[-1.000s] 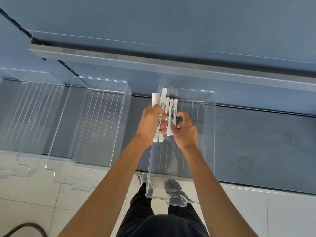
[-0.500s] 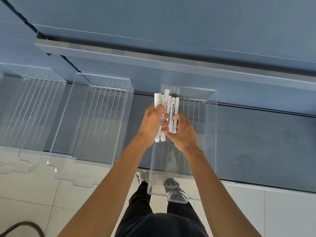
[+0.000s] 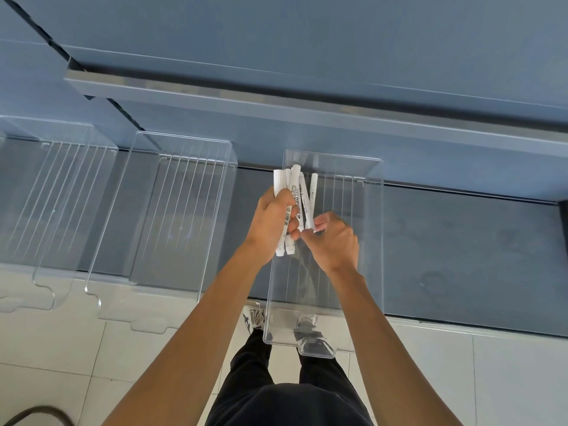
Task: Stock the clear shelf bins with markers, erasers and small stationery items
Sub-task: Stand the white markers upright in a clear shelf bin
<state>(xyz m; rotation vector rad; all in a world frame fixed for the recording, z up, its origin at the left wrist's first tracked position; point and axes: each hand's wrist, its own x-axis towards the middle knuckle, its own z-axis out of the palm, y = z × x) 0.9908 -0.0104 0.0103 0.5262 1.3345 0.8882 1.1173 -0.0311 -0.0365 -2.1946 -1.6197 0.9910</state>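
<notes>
Going left to right: two clear bins sit on the blue shelf (image 3: 461,247) with nothing in them that I can see, the far-left bin (image 3: 61,195) and the middle bin (image 3: 184,216). Both stick out past the shelf's front edge over the tiled floor (image 3: 507,379).

Then the action. The left hand (image 3: 272,218) has its fingers wrapped round a bundle of white markers (image 3: 293,186), caps pointing toward the back of the shelf, held over the rear left part of the right bin (image 3: 365,216). I can't tell how high above the bin's floor they are. The bundle is fanned out rather than tight. Just beside it, the right hand (image 3: 336,244) pinches the near end of a single marker (image 3: 313,195) between thumb and fingertips, the other fingers curled in. To me it looks like it's peeling that one off the bundle to lay it down.

What could go wrong:
- Pulling one marker out of a loose fan can drag its neighbours along, so a couple slip out of the left fist and clatter into the bin crooked.
- Round markers on hard plastic will roll or bounce if dropped from any height.
- This bin overhangs the shelf too. Lean a wrist on its front lip and I'd guess it tips, markers and all.
</notes>
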